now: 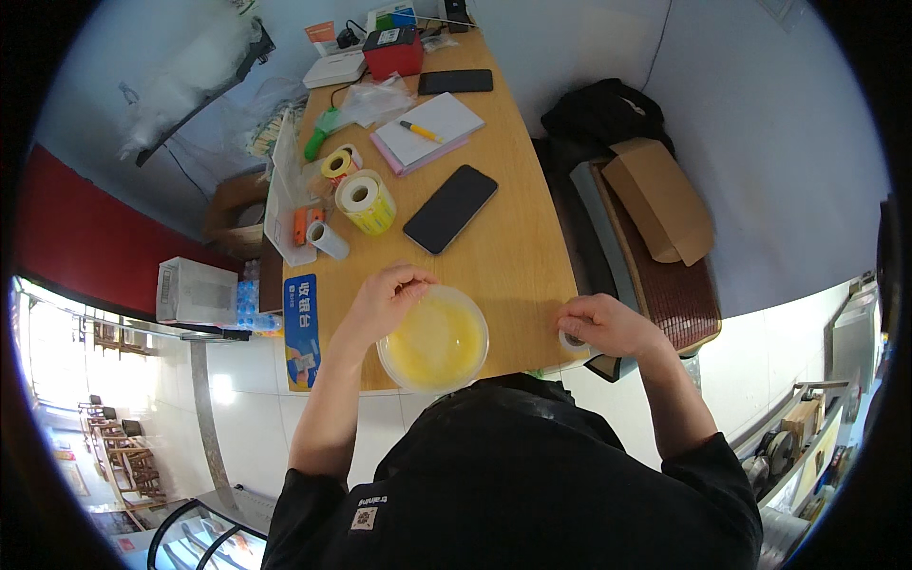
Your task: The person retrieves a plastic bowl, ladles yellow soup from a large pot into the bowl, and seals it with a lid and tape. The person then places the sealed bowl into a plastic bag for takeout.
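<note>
My left hand [390, 303] is at the upper left rim of a round, clear plastic tub [434, 345]. Its thumb and fingers are pinched together over the rim; whether they also hold something thin is hidden. Yellow contents show through the tub, which is at the table's front edge. At the right edge of the table, my right hand [605, 326] grips a small roll [572, 342], possibly of tape, mostly covered by the fingers. Beyond the tub, a dark-screened smartphone [450, 209] lies on the wooden table [513, 263].
Left of the phone stand a yellow-printed label roll [366, 201], a white roll [328, 240] and a clear plastic bin [285, 192]. Farther back lie a notepad [434, 128] with a yellow pen [420, 131], another phone [456, 81] and a red box [393, 53]. A bench [666, 299] adjoins the right.
</note>
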`<state>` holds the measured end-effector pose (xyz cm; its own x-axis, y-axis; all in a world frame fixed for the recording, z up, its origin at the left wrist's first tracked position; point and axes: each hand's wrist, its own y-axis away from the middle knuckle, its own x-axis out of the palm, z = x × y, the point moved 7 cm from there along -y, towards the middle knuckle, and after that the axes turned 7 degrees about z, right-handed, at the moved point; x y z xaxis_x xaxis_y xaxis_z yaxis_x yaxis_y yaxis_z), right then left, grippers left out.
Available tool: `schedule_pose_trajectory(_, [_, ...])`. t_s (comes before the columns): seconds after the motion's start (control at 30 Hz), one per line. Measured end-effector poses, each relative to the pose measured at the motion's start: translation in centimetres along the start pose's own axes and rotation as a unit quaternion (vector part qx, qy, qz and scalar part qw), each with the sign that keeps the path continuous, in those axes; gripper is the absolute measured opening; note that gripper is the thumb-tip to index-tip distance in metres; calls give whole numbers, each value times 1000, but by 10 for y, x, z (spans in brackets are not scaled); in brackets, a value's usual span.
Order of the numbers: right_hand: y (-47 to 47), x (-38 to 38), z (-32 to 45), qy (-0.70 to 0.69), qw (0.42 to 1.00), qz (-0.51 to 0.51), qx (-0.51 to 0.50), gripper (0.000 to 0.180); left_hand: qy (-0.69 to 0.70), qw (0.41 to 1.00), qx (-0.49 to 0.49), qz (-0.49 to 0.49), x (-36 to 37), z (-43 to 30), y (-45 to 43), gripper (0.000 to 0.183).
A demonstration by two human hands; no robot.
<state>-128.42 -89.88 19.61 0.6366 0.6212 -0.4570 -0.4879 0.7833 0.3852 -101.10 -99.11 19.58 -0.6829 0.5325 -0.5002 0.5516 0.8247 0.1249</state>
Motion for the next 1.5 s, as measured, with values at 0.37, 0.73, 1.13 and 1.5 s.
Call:
schedule_pose_trajectory(0.37, [9,-24,-26,-164,966,-199,-32,24,-180,982,59,21,15,-48,-1,16])
schedule_pose_trajectory(0.73, [-138,-100,-3,-111,914,-370,-125,30,-217,959,172,-53,46,-112,52,24])
schedule_pose_trajectory(1.13, [-232,-140,6,-38,905,-414,-90,34,156,900,-121,-389,29,16,161,25])
schedule_pose_trajectory(1.5, [-82,20,38,-54,970,-188,-145,33,293,873,-143,-362,48,24,147,27])
